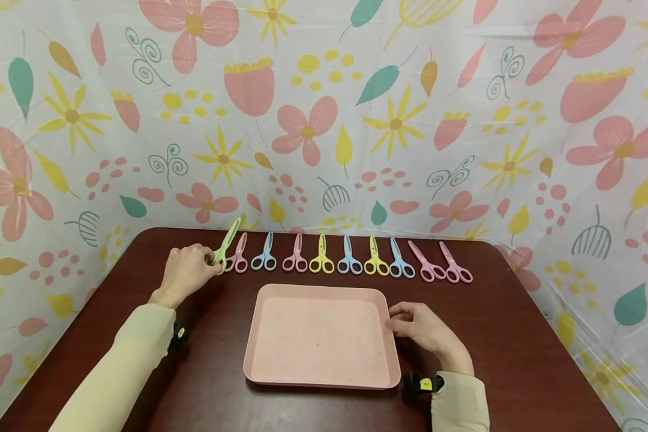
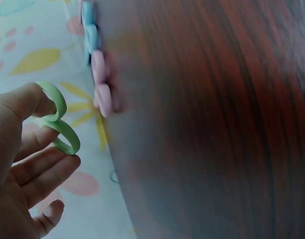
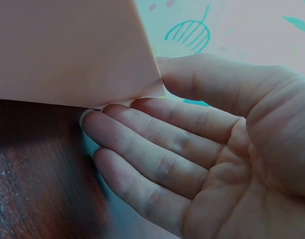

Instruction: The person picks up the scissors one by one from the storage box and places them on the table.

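Green scissors (image 1: 226, 240) are lifted at the left end of a row of scissors, blades pointing up and away. My left hand (image 1: 188, 268) grips their handle loops; in the left wrist view the thumb and forefinger are at the green loops (image 2: 68, 139), with the other fingers partly curled below. The pink scissors (image 1: 240, 258) lie just right of them, partly overlapped in the head view. My right hand (image 1: 423, 329) holds the right rim of a pink tray (image 1: 251, 339). In the right wrist view the thumb tip is hidden behind the rim, and the fingers (image 3: 142, 129) touch the wall's outside.
Along the back of the dark wooden table (image 1: 210, 384) the row continues with blue scissors (image 1: 263, 255), yellow scissors (image 1: 321, 258) and several more in pink, blue and yellow. A flower-patterned curtain (image 1: 308, 90) hangs close behind the row and along both sides.
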A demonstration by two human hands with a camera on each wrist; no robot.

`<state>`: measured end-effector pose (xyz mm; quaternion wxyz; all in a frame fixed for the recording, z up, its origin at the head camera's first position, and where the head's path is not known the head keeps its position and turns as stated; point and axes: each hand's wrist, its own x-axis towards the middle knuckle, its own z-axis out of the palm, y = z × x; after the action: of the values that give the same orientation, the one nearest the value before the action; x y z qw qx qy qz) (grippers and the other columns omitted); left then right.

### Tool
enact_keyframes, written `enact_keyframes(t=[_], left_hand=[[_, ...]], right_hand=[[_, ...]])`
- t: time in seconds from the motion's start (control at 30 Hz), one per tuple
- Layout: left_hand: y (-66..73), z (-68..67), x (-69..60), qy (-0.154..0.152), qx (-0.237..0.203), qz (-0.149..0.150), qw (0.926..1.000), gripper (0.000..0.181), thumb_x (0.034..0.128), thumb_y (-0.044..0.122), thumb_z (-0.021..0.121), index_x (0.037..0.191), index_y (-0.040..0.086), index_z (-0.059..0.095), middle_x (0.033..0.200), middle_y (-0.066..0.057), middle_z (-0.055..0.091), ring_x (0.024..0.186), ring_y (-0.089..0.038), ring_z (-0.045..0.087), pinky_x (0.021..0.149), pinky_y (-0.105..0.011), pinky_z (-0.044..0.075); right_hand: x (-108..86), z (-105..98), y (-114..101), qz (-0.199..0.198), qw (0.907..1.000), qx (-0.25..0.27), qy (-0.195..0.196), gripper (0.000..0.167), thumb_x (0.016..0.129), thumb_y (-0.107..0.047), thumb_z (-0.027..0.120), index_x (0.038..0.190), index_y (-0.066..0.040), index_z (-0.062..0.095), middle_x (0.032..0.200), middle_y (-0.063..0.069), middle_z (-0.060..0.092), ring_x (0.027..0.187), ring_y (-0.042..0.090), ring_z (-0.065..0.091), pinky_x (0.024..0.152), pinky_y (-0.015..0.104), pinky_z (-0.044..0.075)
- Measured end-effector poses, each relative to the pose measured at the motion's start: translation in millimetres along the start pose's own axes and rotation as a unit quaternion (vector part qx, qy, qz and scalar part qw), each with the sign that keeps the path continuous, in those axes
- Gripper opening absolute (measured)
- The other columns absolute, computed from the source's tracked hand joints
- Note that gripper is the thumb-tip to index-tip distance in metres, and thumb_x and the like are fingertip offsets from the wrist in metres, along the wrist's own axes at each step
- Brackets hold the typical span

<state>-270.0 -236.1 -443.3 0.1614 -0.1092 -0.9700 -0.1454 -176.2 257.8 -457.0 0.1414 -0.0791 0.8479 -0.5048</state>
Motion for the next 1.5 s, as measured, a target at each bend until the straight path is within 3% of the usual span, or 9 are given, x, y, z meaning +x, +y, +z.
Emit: enact_keyframes(t=[0.27, 0.57, 0.97, 1.2, 1.5], left_hand=[[-20.6, 1.9, 6.1, -0.066, -0.003, -0.062, 0.9959, 0.027, 0.0817, 0.025, 0.069, 0.06, 0.014, 0.058, 0.052, 0.001, 0.046, 0.052, -0.021, 0.045, 0.058, -0.039, 0.031], [-32.5, 2.9, 14.4, -0.098, -0.006, -0.107, 0.9894, 0.036, 0.0845, 0.026, 0.067, 0.054, 0.013, 0.053, 0.051, -0.002, 0.045, 0.053, -0.024, 0.046, 0.063, -0.044, 0.033], [-30.1, 5.3, 20.9, -0.118, 0.0, -0.163, 0.9796, 0.036, 0.0839, 0.028, 0.068, 0.058, 0.009, 0.052, 0.06, -0.009, 0.049, 0.059, -0.031, 0.052, 0.053, -0.044, 0.04], [-26.6, 11.1, 23.4, -0.113, 0.033, -0.165, 0.9791, 0.037, 0.0823, 0.03, 0.071, 0.061, 0.007, 0.05, 0.065, -0.014, 0.052, 0.066, -0.036, 0.056, 0.057, -0.05, 0.044], [-23.9, 13.7, 24.1, -0.108, 0.03, -0.172, 0.9787, 0.038, 0.0834, 0.03, 0.071, 0.06, 0.007, 0.052, 0.065, -0.015, 0.053, 0.067, -0.037, 0.057, 0.057, -0.052, 0.045]], right_hand=[[0.8, 1.0, -0.2, 0.006, 1.0, -0.005, 0.0, 0.028, 0.089, -0.011, 0.069, 0.11, 0.007, 0.064, 0.092, 0.011, 0.07, 0.081, 0.02, 0.066, 0.074, 0.037, 0.054], [2.3, 0.2, -2.0, 0.005, 0.9999, -0.014, 0.004, 0.027, 0.089, -0.01, 0.069, 0.109, 0.007, 0.064, 0.093, 0.011, 0.07, 0.082, 0.02, 0.066, 0.075, 0.039, 0.054], [1.1, 0.5, -3.9, 0.013, 0.9999, -0.01, 0.005, 0.027, 0.089, -0.01, 0.069, 0.109, 0.007, 0.064, 0.093, 0.011, 0.07, 0.082, 0.02, 0.066, 0.075, 0.039, 0.054], [1.3, -0.1, -3.3, 0.008, 0.9999, -0.004, 0.005, 0.027, 0.089, -0.01, 0.069, 0.11, 0.007, 0.064, 0.093, 0.013, 0.07, 0.082, 0.021, 0.066, 0.075, 0.04, 0.054], [0.9, -0.6, -1.1, 0.0, 1.0, -0.001, 0.0, 0.027, 0.09, -0.009, 0.068, 0.111, 0.008, 0.063, 0.094, 0.014, 0.07, 0.084, 0.022, 0.067, 0.075, 0.039, 0.055]])
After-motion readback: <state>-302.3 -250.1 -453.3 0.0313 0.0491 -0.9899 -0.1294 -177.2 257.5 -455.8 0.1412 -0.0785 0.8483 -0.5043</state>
